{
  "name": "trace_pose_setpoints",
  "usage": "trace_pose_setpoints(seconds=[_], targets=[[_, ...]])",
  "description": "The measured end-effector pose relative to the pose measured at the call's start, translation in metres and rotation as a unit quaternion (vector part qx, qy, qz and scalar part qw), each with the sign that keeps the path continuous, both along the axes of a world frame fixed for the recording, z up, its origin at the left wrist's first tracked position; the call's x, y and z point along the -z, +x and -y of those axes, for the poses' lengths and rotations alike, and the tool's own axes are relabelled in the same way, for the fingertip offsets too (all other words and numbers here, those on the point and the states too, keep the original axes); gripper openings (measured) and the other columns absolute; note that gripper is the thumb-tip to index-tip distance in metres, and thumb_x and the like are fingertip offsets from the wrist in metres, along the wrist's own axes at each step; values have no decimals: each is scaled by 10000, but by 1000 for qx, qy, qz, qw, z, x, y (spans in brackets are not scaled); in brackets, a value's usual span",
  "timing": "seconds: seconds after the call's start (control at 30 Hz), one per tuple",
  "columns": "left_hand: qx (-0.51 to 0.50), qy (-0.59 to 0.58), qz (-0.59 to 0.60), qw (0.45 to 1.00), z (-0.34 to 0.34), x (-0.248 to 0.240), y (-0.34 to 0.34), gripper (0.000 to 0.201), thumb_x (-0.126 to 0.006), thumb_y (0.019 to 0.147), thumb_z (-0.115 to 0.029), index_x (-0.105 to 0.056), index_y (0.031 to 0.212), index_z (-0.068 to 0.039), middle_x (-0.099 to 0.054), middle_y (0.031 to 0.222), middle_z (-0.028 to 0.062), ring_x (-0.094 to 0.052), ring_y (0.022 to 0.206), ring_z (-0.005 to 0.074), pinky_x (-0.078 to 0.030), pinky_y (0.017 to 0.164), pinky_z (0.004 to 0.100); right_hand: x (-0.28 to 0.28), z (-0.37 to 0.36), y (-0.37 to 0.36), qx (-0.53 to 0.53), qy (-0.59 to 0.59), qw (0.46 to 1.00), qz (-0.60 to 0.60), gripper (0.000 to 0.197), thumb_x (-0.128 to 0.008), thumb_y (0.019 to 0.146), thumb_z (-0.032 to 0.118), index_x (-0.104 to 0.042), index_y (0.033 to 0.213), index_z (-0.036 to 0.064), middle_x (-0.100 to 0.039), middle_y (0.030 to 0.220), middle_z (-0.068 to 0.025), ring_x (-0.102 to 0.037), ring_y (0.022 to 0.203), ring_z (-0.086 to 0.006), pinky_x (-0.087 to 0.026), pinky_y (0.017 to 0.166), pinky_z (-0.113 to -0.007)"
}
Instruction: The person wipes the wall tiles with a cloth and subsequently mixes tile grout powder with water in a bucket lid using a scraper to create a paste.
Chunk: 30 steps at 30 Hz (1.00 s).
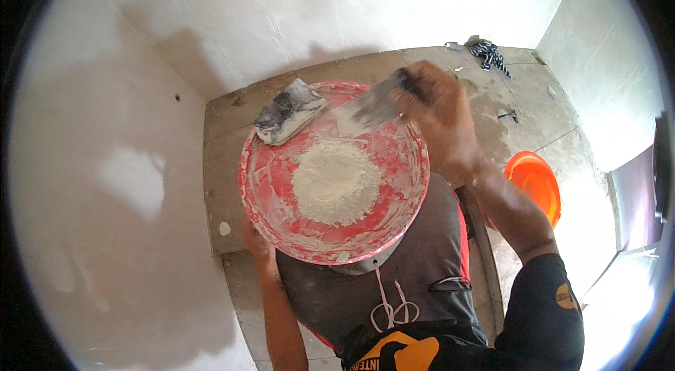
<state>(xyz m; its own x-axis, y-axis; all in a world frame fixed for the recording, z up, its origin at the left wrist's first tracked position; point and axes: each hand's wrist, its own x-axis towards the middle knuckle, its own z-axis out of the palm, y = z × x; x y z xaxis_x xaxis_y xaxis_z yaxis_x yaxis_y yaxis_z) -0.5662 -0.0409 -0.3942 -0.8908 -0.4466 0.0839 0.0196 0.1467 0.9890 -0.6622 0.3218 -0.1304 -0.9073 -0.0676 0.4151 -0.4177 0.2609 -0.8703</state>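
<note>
Fingers of the right hand are clamped around a putty knife, whose blade is angled down-left toward the powder heap.

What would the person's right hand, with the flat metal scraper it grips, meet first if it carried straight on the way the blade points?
Probably the grey-smeared trowel lying on the round red basin's rim: the right hand aims the flat metal scraper leftward above it. Depth is unclear.

The person wore a black shirt with orange markings. Grey shorts had red trim and a white drawstring.
</note>
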Motion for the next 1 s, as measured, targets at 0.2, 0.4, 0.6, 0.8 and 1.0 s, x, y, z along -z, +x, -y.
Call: trace_pose_setpoints(seconds=[0.2, 0.4, 0.6, 0.8, 1.0], targets=[[18, -78, 0, 997, -24, -2, -26, 570, -479, 921, -492, -539, 1181, 12, -548, 1187, 135, -538, 1071, 244, -430, 898, 393, 42, -47, -51, 181, 54, 981, 38, 277, -626, 836, 204, -652, 1018, -3, -682, 797, -165, -663, 675, -219, -518, 618, -349], [-7, -92, -4, 996, -20, 11, -19, 588, -472, 918, -501, -525, 1198, 14, -537, 1204, 143, -532, 1086, 258, -427, 908, 401, 52, -40, -49, 166, 112, 960, 198, 334, -657, 821, 267, -638, 947, -41, -672, 791, -190, -669, 745, -312, -528, 684, -403], [-55, -124, 1, 991, 19, 12, 11, 607, -466, 916, -510, -512, 1215, 16, -526, 1221, 150, -526, 1101, 272, -424, 919, 410, 107, -149, 6, 324, 214, 922, 18, 340, -551, 902, 237, -562, 1188, 54, -647, 1009, -128, -627, 862, -238, -504, 749, -363], [-35, -125, -11, 992, -29, 13, -10, 626, -460, 913, -520, -498, 1232, 18, -514, 1238, 158, -520, 1115, 286, -420, 929, 418, 289, -450, 177, 313, 491, 718, 382, 807, -734, 712, 480, -426, 1340, 76, -543, 1269, -159, -522, 1163, -307, -393, 1019, -420], [-37, -92, -22, 995, -3, 22, -10, 646, -454, 911, -529, -484, 1249, 20, -503, 1256, 165, -514, 1130, 301, -417, 940, 427, 391, -451, 216, 275, 569, 732, 254, 550, -758, 635, 193, -579, 1123, 14, -634, 1022, -213, -609, 959, -373, -501, 857, -428]])
